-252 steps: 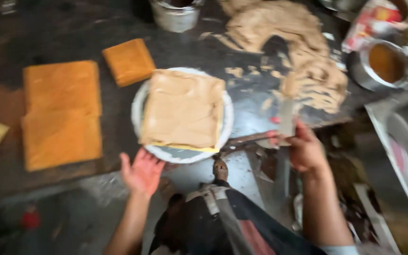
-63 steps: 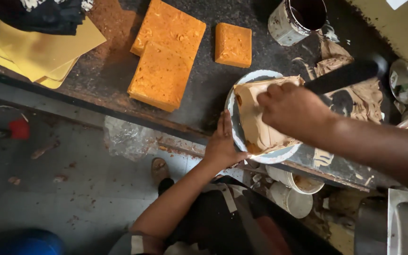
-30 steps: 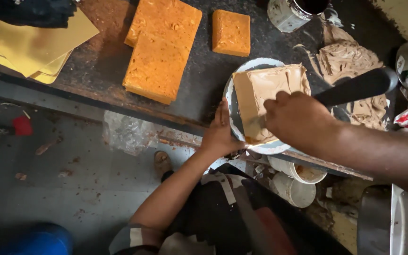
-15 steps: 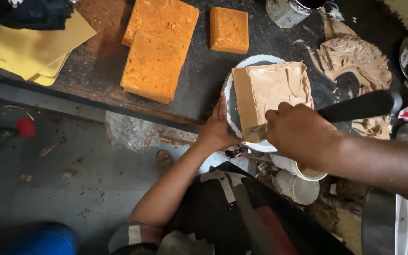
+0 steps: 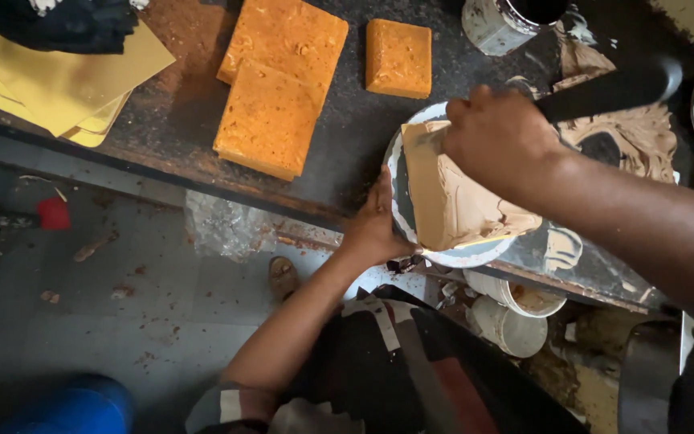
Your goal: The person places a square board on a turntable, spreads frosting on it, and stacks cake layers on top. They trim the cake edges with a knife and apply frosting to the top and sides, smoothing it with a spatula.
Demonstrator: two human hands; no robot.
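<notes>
Right hand [image 5: 498,138] is clenched round the dark handle of a spatula [image 5: 604,90], blade end down on the frosted cake [image 5: 455,197], at the cake's far edge near its left corner. Handle sticks out to the right, over the smeared frosting patch [image 5: 632,133] on the counter.

Left hand [image 5: 375,225] grips the near-left rim of the white turntable [image 5: 399,189] w/ fingers spread up along the edge, thumb under; cake sits just right of that hand, touching distance.

Rel. to the cake, big to small:
- dark counter [image 5: 347,137] under everything, its front edge runs just below the turntable.
- 2 large bare sponge slabs [image 5: 279,88] to the left & further back, overlapping.
- stack of yellow cake boards [image 5: 62,80] far left, at the counter edge.
- small square sponge piece [image 5: 399,56] behind the cake, well apart.
- metal tin [image 5: 508,20] back-right, beyond the hand.
- white tubs [image 5: 516,309] below the counter, near-right of the cake.
</notes>
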